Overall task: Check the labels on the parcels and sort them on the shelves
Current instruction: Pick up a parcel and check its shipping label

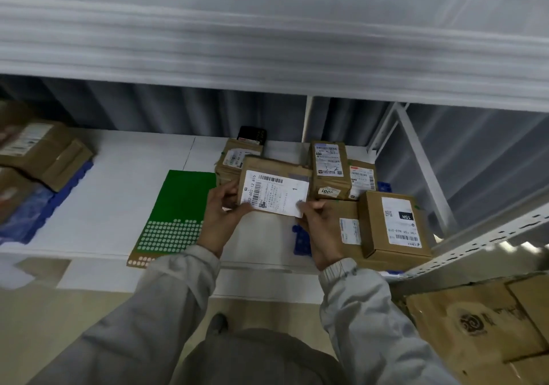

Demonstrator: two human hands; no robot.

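Note:
I hold a brown cardboard parcel (274,188) over the white shelf (118,176), its big white barcode label facing me. My left hand (221,209) grips its left edge and my right hand (319,224) grips its lower right corner, thumb on the label. Behind it lies another labelled parcel (234,154). To the right stand an upright parcel (329,169), a smaller one (362,178), a box marked 1SH (395,224) and a flat parcel (349,230) under my right wrist.
A green sheet with white round stickers (175,215) lies left of my hands. Brown parcels (38,152) sit on blue plastic at the far left. A black device (252,135) stands at the back. The upper shelf's edge (267,57) hangs overhead. A large carton (481,325) sits lower right.

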